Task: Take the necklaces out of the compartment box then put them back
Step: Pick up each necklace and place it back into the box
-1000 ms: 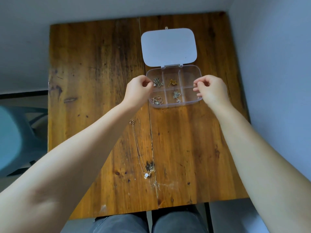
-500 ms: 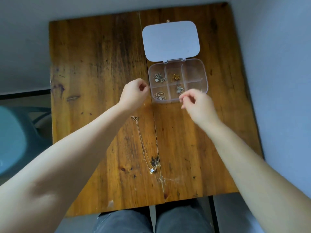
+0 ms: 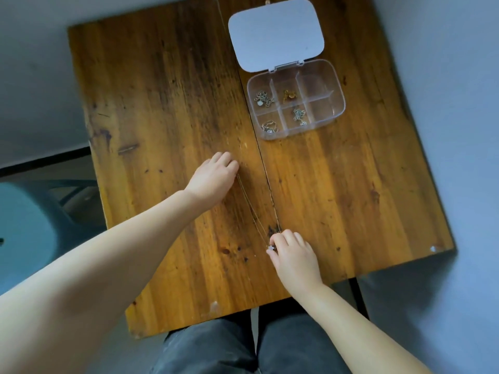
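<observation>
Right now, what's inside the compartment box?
Compartment box, lid open: jewellery bunched in four cells, silver far-left, gold far-middle, silver near-left and near-middle. Both right cells look empty. Nothing covered; pieces too tangled to count.

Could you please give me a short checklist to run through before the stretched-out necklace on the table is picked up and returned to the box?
1. Clear plastic compartment box lid open: ok.
2. Free compartment available: ok, both right-hand compartments look empty.
3. Right hand at the small pale pendant: ok, fingers touch it; a firm pinch cannot tell.
4. Left hand at the far end of the thin gold chain necklace: ok, though its hold is hidden.
5. Chain lies straight, unknotted: ok as far as visible.
6. Path across the brown wooden table to the box unobstructed: ok.
</observation>
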Demonstrator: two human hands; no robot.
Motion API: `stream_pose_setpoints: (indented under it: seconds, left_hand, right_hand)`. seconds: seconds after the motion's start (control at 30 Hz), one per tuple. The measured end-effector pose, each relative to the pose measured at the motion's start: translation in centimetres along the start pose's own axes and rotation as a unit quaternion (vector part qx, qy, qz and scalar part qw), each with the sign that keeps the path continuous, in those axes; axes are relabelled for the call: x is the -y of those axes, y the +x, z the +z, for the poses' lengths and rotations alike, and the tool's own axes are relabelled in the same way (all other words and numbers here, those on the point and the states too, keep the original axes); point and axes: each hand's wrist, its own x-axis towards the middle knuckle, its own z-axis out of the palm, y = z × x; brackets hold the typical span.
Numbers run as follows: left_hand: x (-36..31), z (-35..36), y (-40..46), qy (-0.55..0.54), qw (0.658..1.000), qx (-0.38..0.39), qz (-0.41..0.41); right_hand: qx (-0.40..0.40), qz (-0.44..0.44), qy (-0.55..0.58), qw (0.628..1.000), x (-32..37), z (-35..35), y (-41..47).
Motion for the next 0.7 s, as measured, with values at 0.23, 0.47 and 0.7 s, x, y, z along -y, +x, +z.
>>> stream_pose_setpoints:
  seconds: [0.23,0.47,0.7]
  left_hand:
    - [-2.7,-2.6,2.0,-0.281,0.949,-0.017,-0.142]
    - [-12.6,-6.4,12.8,-0.435,0.892,-0.041,-0.112]
    - [-20.0,-2.9,21.5,-0.314,0.948,-0.024,-0.039]
  right_hand:
    - [-0.043,0.058,0.129,0.989,-2.0,-3.2,0.6]
    - [-0.197,0.198,0.190,0.941,-11.0,-9.1,-0.1]
    - [-0.197,0.257,0.159,0.933,-18.4,-9.3,0.2]
